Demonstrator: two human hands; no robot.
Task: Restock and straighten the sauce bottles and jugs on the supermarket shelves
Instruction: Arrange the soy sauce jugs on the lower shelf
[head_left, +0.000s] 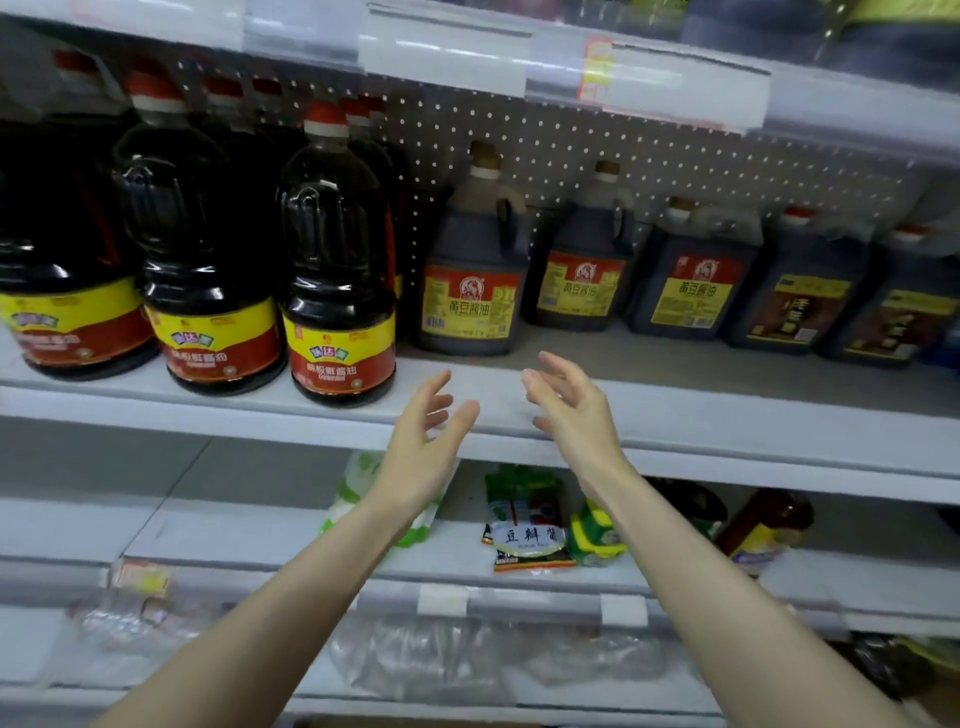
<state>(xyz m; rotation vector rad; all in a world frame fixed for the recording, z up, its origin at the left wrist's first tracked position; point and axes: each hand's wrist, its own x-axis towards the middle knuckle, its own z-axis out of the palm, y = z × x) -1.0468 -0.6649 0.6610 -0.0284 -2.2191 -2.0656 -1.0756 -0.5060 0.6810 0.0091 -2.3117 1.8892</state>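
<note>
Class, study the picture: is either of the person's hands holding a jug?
No: the left hand and the right hand are both open and empty, apart from the nearest jug on the shelf.

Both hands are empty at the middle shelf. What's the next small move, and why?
Probably reach the left hand and right hand to the dark handled jug with the red-and-yellow label and slide it forward: it stands back from the white shelf edge, while the round red-capped bottles sit near the front.
</note>
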